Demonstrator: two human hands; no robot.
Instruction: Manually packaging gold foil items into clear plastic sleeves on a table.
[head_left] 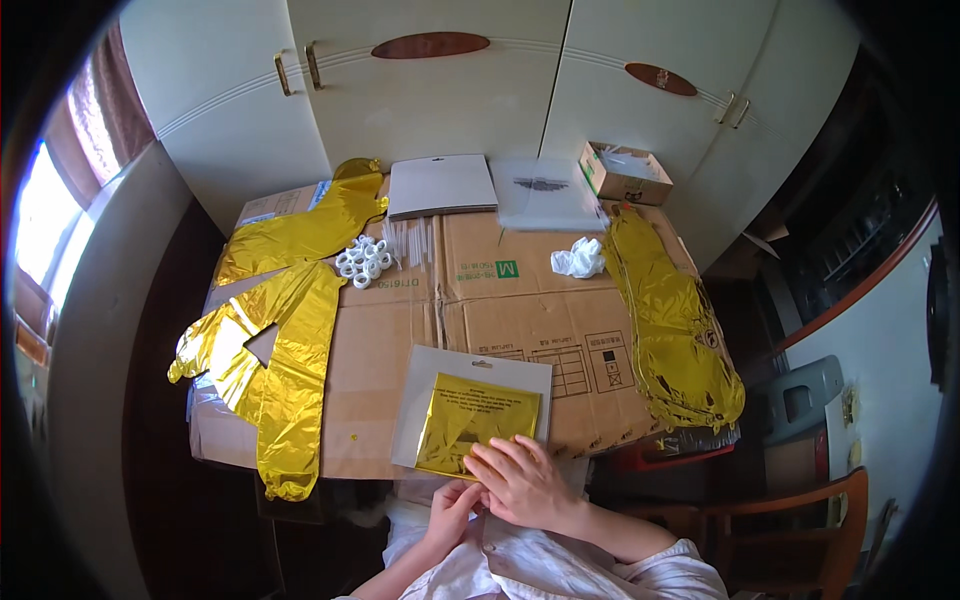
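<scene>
In front of me a folded gold foil balloon [470, 420] lies on a white backing card [408, 430] with a hang hole, inside a clear printed bag. The package sits at the near edge of the cardboard. My right hand [525, 485] rests over its lower right corner, fingers stretched out flat on the foil. Just below the package's near edge, my left hand [455, 512] is closed in a pinch, close beside the right. It appears to grip the bag's clear lower edge; its fingertips are partly hidden.
Large gold foil balloons [300, 330] lie flat on the left, and a stack of gold foil pieces [670, 330] on the right. Farther back are white rings [362, 262], clear straws [415, 243], white cards [442, 186], clear bags [545, 200], crumpled white plastic [578, 258] and an open box [628, 180].
</scene>
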